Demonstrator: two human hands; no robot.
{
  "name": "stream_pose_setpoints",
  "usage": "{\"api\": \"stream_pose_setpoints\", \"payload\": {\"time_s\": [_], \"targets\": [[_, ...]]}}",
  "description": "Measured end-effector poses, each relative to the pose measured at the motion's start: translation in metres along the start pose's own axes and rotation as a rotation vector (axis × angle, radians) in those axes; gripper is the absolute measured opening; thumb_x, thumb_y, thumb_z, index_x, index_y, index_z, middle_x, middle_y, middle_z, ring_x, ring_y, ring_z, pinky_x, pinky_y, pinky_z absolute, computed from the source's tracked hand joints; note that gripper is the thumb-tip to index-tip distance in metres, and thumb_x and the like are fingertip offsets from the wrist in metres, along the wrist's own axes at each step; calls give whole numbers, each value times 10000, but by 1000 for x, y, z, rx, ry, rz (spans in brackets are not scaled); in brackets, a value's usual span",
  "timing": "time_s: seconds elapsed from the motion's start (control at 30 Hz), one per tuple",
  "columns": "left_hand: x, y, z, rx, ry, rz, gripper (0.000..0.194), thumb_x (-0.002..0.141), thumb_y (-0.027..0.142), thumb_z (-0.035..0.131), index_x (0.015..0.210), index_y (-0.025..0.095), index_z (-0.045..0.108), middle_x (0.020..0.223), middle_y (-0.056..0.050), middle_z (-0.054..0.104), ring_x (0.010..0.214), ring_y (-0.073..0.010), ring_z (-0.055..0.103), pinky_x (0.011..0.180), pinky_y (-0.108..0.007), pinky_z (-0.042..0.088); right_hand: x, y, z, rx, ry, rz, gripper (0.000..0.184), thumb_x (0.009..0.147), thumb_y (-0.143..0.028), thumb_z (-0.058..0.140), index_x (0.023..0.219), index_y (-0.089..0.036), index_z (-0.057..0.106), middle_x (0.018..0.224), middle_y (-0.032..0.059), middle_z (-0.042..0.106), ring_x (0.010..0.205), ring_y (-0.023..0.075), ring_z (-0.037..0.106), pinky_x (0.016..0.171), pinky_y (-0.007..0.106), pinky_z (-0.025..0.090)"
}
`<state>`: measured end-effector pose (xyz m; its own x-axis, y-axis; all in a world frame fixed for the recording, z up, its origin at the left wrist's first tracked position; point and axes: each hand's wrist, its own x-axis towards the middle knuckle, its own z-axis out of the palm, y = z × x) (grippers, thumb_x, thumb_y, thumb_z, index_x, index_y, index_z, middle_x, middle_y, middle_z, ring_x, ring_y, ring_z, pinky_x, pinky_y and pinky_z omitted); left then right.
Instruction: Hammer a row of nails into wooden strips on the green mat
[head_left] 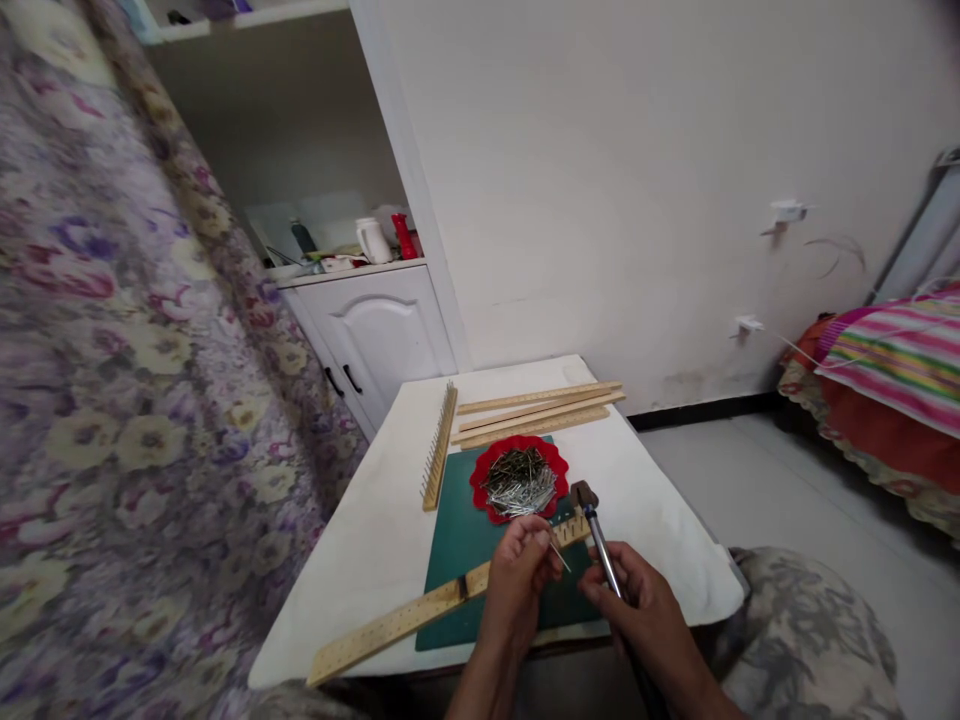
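1. Red plastic, by the look of it, makes up the bowl, heaped with dark and bright nails at the back of the green mat.
2. Wood lies slantwise across the mat: the near strip, its left end out over the table, its right end just in front of the bowl.
3. The left hand pinches one nail, slanting down; whether it touches the strip I cannot tell.
4. The right hand is closed round the hammer, head up, beside the strip's right end. The two hands are near each other but apart.
5. Done, as I judge: the left strip, with nails standing along it, and a few nails at the near strip's right end.
6. Left: most of the near strip, whose dotted left stretch is bare, and perhaps the back strips, where no standing nails show.
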<state>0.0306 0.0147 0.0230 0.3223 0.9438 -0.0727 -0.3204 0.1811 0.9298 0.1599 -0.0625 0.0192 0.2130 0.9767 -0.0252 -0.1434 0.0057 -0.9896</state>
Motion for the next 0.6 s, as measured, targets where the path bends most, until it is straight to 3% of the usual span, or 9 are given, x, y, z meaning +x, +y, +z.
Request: {"api": "stream_pose_setpoints", "payload": {"time_s": [0.2,0.3,0.43,0.5,0.6], "targets": [[-11,-9,1,3,-73,-1,229,704,308,672,819,162,538,683,14,606,523,-99,555,529,-216,426,-3,3,2,57,0,13,330,731,-400,673,947,-198,528,654,-67,578,331,60,401,297,187,355],[-17,-3,-5,296,-112,76,128,750,286,619,796,168,598,659,5,610,583,-129,573,591,-244,440,-6,-1,1,25,30,26,290,746,-351,646,950,-201,504,626,-81,563,305,48,377,294,176,345],[-31,5,-11,819,-198,344,168,824,266,537,752,202,674,771,-40,632,755,-170,577,703,-270,434,-11,1,0,-59,21,27,202,779,-257,571,956,-213,486,623,-87,529,333,59,380,300,173,354],[-38,2,-11,975,-181,423,194,829,280,528,733,225,687,810,-54,633,796,-189,568,708,-284,433,-14,6,0,-102,7,0,162,791,-227,547,945,-220,496,620,-83,497,397,90,429,329,183,373],[-47,-6,-9,1058,-123,420,167,799,296,571,700,247,696,783,-54,631,784,-201,566,670,-282,432,-17,11,0,-187,10,-64,143,787,-194,554,927,-216,529,630,-65,514,548,143,527,479,226,446]]}}
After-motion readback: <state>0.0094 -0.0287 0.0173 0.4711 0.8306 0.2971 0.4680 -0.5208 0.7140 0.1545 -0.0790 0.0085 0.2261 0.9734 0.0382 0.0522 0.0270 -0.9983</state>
